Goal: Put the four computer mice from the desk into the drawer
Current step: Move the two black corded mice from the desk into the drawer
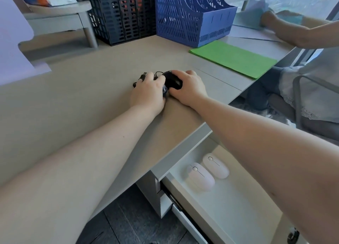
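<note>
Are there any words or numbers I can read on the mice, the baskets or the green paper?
None: no readable text anywhere in this view.
White mice in the drawer: only a scroll wheel and a line, no letters.
Black mouse under the right hand: no visible mark.
Blue file rack and black rack: plain slots.
Green paper: blank.
</note>
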Motion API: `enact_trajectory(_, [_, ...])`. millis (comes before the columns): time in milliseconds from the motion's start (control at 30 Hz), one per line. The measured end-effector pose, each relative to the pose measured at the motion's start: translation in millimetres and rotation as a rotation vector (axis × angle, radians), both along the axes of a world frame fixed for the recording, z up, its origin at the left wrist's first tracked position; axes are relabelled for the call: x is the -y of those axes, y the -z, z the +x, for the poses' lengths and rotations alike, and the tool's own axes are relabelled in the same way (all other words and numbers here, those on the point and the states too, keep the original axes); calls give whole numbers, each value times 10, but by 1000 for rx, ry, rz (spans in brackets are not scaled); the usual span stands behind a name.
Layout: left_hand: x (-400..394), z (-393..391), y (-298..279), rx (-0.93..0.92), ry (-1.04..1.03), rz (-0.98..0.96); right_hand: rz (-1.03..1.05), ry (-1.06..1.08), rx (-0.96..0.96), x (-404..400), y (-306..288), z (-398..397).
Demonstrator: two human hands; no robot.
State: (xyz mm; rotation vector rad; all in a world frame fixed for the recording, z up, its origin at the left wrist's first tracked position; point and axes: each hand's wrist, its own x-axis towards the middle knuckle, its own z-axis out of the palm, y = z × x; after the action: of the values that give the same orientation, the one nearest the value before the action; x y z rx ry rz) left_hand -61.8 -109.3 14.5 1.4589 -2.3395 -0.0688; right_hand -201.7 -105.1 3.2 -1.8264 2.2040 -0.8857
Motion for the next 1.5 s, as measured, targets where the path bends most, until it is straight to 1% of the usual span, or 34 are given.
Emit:
enact_trajectory(100, [-188, 1, -32, 11, 6, 13, -21, 21, 23, -197, -13, 12])
enact_trajectory(267, [-577, -2, -79, 47, 14, 45, -79, 120, 153, -723, 30, 6])
enact_trajectory(433, [-1104, -140, -116, 107, 68, 51, -70, 148, 147, -1306, 88, -109])
enact_trajectory(533, [-1430, -285, -43, 150, 134, 23, -110, 203, 179, -1622, 120, -264])
enact_trajectory(667, [-1809, -514, 112, 210, 247, 10, -126, 276, 277, -2021, 208, -490])
enact_trajectory(767, [-2068, -680, 216, 238, 294, 60, -53, 300, 275, -2282, 342, -667])
enact_trajectory(900, [-2334, -813, 454, 309, 286, 221, 121, 303, 239, -2513, 554, -892])
enact_trajectory(1033, [-2445, -883, 763, 367, 280, 316, 282, 254, 183, -2630, 731, -1015])
enact_trajectory(1200, [-2514, -957, 1013, 396, 261, 374, 407, 155, 169, -2658, 917, -1069])
enact_trajectory(1500, [-2644, -1092, 1315, 429, 239, 410, 569, 74, 130, -2633, 1125, -1096])
